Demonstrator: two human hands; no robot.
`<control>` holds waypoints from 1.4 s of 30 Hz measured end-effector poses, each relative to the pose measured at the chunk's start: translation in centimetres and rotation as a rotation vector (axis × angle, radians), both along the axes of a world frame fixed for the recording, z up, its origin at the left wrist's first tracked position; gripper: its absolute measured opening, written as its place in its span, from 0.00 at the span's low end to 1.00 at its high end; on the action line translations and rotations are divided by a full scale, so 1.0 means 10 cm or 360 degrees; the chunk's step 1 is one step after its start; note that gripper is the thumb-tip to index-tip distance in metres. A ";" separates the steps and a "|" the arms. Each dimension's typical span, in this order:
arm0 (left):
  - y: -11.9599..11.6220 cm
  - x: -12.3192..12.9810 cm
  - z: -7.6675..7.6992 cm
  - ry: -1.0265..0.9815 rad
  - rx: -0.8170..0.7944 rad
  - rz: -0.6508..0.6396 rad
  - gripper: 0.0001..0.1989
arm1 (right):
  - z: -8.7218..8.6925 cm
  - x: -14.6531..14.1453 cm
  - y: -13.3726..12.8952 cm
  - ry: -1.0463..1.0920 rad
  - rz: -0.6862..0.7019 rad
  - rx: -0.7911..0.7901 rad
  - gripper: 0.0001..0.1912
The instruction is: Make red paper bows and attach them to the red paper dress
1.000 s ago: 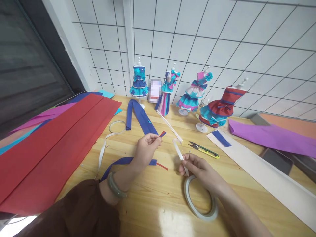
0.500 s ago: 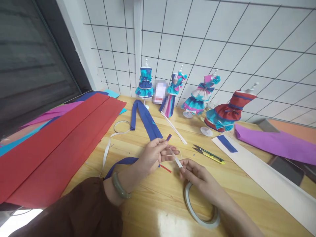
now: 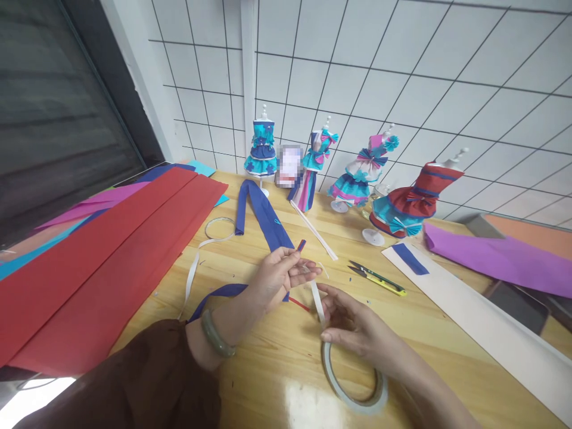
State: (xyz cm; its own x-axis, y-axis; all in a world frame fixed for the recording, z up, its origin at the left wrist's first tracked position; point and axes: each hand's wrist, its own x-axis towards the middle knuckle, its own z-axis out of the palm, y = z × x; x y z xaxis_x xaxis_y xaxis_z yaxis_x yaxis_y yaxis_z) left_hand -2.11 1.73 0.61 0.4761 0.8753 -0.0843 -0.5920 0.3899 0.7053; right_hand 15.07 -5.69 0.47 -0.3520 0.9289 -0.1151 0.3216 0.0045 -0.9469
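Note:
My left hand (image 3: 279, 277) pinches a small red-and-blue strip (image 3: 302, 245) between thumb and forefinger, its other fingers stretched out. A white length of tape (image 3: 317, 302) runs from those fingers down to a roll of double-sided tape (image 3: 357, 406). My right hand (image 3: 357, 322) grips the top edge of this roll, thumb in front. Beneath my left hand a thin red strip (image 3: 298, 304) shows. A folded blue paper band (image 3: 263, 211) lies just beyond, partly hidden by the hand.
Thread snips (image 3: 378, 278) lie to the right. Several small dressed mannequins (image 3: 261, 146) stand along the tiled wall. Red sheets (image 3: 134, 256) cover the left side; a white sheet (image 3: 465, 310) and a purple one (image 3: 496, 256) lie right. Another tape roll (image 3: 220, 238) trails a white strip.
My right hand has shifted slightly down and left with the tape roll, and more white tape shows between my hands. My left hand has barely moved.

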 end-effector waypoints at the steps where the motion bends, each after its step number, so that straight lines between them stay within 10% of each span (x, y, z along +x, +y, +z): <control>1: 0.01 0.00 0.00 0.0022 0.0003 0.0015 0.06 | 0.00 0.00 0.00 -0.0021 -0.0024 0.0031 0.32; 15: -0.14 0.11 0.03 0.0482 0.0202 -0.0241 0.14 | 0.08 0.09 0.06 -0.0335 -0.0615 0.0445 0.14; 25: -0.17 0.07 0.06 0.0279 0.0368 -0.0435 0.12 | 0.01 -0.01 0.07 -0.0410 -0.0267 0.0426 0.14; 34: -0.19 0.12 0.05 0.0451 0.0237 -0.0264 0.14 | 0.10 0.03 0.03 -0.0369 -0.0608 0.0953 0.07; 42: -0.16 0.10 0.07 0.0433 0.0250 -0.0287 0.13 | 0.14 0.04 0.04 0.0101 -0.0368 -0.0062 0.16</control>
State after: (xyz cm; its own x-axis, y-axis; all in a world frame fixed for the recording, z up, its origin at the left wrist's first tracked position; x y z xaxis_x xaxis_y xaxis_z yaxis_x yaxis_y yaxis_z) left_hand -1.14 0.10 1.29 0.6025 0.7918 -0.1003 -0.3060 0.3452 0.8873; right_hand 15.43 -5.27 1.87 -0.1379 0.9809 -0.1370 0.2497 -0.0994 -0.9632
